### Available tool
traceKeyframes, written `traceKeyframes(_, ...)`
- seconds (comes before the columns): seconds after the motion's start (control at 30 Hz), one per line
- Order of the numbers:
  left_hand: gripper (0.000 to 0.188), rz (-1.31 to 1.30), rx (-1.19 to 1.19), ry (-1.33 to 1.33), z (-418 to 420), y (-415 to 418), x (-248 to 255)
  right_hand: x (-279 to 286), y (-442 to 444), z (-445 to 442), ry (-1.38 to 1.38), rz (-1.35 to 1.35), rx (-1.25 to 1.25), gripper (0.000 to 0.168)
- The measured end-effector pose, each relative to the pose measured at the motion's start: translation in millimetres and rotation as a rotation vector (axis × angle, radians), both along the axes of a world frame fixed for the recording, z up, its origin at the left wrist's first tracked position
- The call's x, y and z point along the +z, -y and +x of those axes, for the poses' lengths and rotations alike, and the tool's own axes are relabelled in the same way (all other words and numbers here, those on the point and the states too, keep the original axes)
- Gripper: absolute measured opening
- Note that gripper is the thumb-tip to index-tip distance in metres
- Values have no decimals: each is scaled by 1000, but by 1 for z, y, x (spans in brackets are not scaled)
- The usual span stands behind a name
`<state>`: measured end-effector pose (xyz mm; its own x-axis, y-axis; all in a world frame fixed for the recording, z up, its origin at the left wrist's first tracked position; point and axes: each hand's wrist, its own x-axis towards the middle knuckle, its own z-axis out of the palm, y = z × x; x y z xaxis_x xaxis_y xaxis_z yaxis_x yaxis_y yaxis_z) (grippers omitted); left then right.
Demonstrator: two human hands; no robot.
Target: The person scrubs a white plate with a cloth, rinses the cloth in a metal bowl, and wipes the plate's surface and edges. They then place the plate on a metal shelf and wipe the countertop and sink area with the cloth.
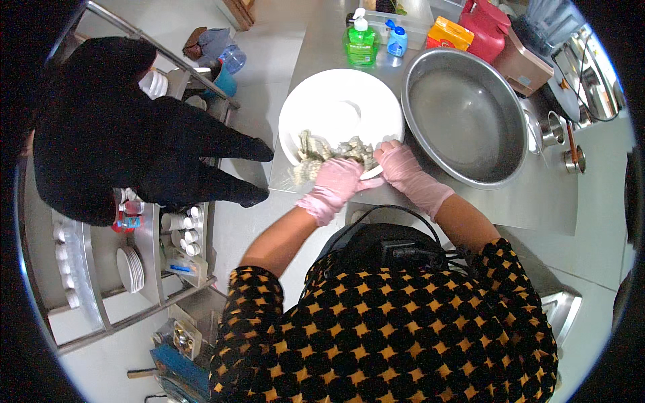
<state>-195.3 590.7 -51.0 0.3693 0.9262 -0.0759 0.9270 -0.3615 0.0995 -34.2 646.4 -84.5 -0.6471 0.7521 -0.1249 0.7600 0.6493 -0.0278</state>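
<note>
A large white dish (347, 83) with a raised ring at its middle rests on the steel table before me. My left hand (336, 185), in a pink glove, presses a crumpled, mottled cream and dark-green cloth (311, 156) against the near side of the dish. Part of the cloth hangs over the rim at the left and looks blurred. On the near right rim, my right hand (403, 169), gloved in pink too, grips the dish with its fingers curled over the edge. A big steel basin (466, 116) stands close to the right of the dish.
Behind the dish are a green pump bottle (361, 45), a small blue bottle (397, 41), an orange packet (450, 34) and a red jug (481, 27). A person (116, 136) appears as a dark shape at left, before shelves holding stacked plates (130, 269).
</note>
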Motion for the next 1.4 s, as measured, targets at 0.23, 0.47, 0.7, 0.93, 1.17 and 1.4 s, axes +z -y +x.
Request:
traceKeyframes(0.23, 41, 255, 200, 77, 10, 27, -9, 14, 4, 1, 34, 22, 22, 30)
traceKeyframes(0.47, 33, 430, 957, 1342, -15, 43, -37, 9, 5, 3, -51, 47, 35, 31)
traceKeyframes(0.7, 76, 79, 1366, 1774, 6, 18, -67, 13, 5, 2, -74, 52, 61, 28)
traceKeyframes(0.93, 78, -95, 1425, 1927, 12, 19, -60, 9, 29, -11, -47, 5, 86, 30)
traceKeyframes(1.17, 34, 277, 1481, 1262, -24, -19, -96, -3, 19, -9, -80, 27, 169, 31)
traceKeyframes(1.4, 28, -107, 1411, 548, -86, -44, -41, 26, 20, -5, -43, -72, 256, 29)
